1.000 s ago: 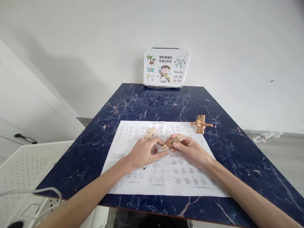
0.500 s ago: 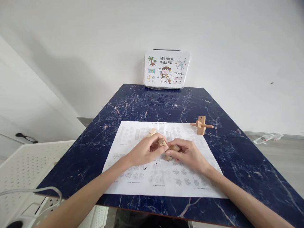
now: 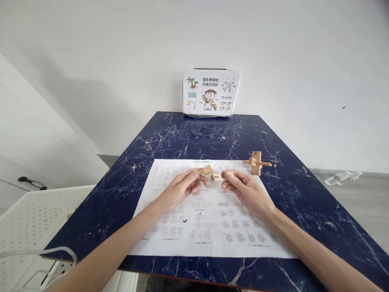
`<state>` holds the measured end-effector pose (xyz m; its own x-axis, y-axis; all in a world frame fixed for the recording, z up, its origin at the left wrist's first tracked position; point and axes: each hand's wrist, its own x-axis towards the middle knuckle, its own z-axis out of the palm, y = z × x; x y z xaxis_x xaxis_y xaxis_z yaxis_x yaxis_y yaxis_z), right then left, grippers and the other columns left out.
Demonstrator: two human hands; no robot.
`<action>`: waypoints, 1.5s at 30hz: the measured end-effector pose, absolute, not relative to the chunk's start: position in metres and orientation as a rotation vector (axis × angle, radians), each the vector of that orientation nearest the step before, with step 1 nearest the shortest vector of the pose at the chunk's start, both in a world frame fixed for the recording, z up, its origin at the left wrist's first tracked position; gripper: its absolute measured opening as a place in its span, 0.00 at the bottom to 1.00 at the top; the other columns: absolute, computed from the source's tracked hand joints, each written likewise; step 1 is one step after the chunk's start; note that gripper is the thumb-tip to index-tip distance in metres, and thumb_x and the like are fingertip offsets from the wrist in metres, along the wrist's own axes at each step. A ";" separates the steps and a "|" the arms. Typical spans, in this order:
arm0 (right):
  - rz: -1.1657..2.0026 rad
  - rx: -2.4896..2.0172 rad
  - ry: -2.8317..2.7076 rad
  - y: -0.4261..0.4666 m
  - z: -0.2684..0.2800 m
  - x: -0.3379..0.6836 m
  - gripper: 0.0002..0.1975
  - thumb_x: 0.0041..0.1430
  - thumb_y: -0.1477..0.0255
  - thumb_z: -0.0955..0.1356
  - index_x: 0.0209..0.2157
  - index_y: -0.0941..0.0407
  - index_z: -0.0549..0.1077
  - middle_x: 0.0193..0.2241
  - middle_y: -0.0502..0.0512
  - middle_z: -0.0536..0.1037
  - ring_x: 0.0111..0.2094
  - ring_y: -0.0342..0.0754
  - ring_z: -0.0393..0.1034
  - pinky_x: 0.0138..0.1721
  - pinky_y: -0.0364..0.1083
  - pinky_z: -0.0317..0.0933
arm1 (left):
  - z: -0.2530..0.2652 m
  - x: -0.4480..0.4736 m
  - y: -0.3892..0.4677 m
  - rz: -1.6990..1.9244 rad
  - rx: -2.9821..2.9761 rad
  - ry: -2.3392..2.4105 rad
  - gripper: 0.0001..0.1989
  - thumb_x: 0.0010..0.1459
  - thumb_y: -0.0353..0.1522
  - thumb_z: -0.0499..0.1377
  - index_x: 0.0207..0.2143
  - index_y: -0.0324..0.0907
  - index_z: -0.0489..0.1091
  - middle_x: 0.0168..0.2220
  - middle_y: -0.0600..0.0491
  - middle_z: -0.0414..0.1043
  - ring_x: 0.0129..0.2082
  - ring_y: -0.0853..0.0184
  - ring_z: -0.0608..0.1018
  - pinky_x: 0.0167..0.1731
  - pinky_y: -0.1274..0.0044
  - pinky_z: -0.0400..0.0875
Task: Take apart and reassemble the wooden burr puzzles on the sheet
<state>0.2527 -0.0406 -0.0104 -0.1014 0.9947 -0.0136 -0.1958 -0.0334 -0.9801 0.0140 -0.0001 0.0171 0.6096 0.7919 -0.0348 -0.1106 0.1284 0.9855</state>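
Above the printed sheet (image 3: 179, 249), my left hand (image 3: 180, 186) pinches a light wooden puzzle piece (image 3: 207, 170) between thumb and fingers. My right hand (image 3: 246, 188) grips another notched wooden puzzle piece (image 3: 217, 177), marked with a 3 and a second character on its end. The two pieces sit close together between my hands; whether they touch I cannot tell. At the sheet's upper right corner stands an assembled wooden cross-shaped puzzle (image 3: 256, 163), marked 3, with a bar through it.
A white box with cartoon prints (image 3: 211, 93) stands at the back of the blue marble-patterned table (image 3: 194, 142), against the wall. To the left is a white perforated rack (image 3: 33, 215) with a white cable (image 3: 57, 250). A clear plastic package (image 3: 342, 177) lies right, beyond the table.
My hands have opened outward and the pieces have been turned, so the 3 now shows. The wooden piece near my left fingers no longer lies on the sheet. The view has tilted slightly.
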 end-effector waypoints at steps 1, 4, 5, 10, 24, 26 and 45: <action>1.382 -1.012 -1.136 -0.041 -0.012 0.253 0.18 0.62 0.52 0.74 0.43 0.52 0.81 0.40 0.57 0.80 0.38 0.50 0.74 0.46 0.53 0.70 | 0.016 0.015 0.000 0.730 1.281 0.666 0.21 0.73 0.46 0.54 0.51 0.40 0.75 0.45 0.43 0.76 0.28 0.71 0.67 0.30 0.73 0.68; 1.322 -0.980 -1.256 -0.044 -0.014 0.251 0.14 0.65 0.54 0.73 0.39 0.50 0.81 0.36 0.54 0.78 0.36 0.49 0.70 0.44 0.51 0.68 | 0.011 0.017 -0.003 0.684 1.301 0.647 0.22 0.72 0.47 0.56 0.55 0.41 0.76 0.44 0.44 0.76 0.31 0.68 0.71 0.36 0.71 0.72; 1.290 -0.984 -1.302 -0.045 -0.013 0.251 0.13 0.65 0.55 0.73 0.39 0.50 0.81 0.34 0.52 0.77 0.35 0.49 0.69 0.43 0.51 0.67 | 0.010 0.017 -0.004 0.655 1.320 0.629 0.22 0.72 0.47 0.56 0.56 0.42 0.76 0.44 0.44 0.76 0.33 0.66 0.72 0.38 0.69 0.73; 1.180 -1.067 -1.361 -0.049 -0.005 0.246 0.15 0.64 0.53 0.73 0.39 0.50 0.78 0.29 0.51 0.76 0.28 0.48 0.67 0.35 0.51 0.66 | 0.013 0.019 -0.012 0.484 1.452 0.484 0.20 0.73 0.45 0.57 0.61 0.47 0.69 0.50 0.44 0.78 0.42 0.62 0.80 0.47 0.65 0.74; 1.116 -1.099 -1.469 -0.054 -0.007 0.241 0.13 0.65 0.57 0.73 0.39 0.52 0.73 0.25 0.49 0.76 0.26 0.46 0.69 0.30 0.49 0.63 | 0.004 0.022 -0.022 0.488 1.519 0.541 0.34 0.71 0.38 0.61 0.70 0.48 0.45 0.43 0.47 0.81 0.38 0.60 0.86 0.49 0.60 0.77; 1.140 -1.091 -1.457 -0.054 -0.008 0.241 0.14 0.65 0.56 0.73 0.37 0.52 0.73 0.25 0.49 0.75 0.25 0.45 0.69 0.29 0.48 0.62 | 0.006 0.023 -0.022 0.518 1.543 0.604 0.36 0.66 0.37 0.67 0.67 0.47 0.51 0.42 0.49 0.80 0.38 0.60 0.85 0.47 0.61 0.78; 1.224 -1.210 -1.500 -0.055 -0.002 0.243 0.24 0.65 0.47 0.69 0.28 0.53 0.67 0.17 0.46 0.69 0.20 0.42 0.57 0.24 0.45 0.53 | 0.008 0.021 -0.020 0.591 1.728 0.662 0.33 0.58 0.40 0.72 0.62 0.50 0.64 0.45 0.51 0.78 0.41 0.62 0.81 0.45 0.65 0.77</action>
<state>0.2433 -0.0546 -0.0016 -0.1889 0.9816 0.0274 0.1696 0.0601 -0.9837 0.0206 -0.0197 0.0076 0.7157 0.6966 0.0514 0.1300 -0.2051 0.9701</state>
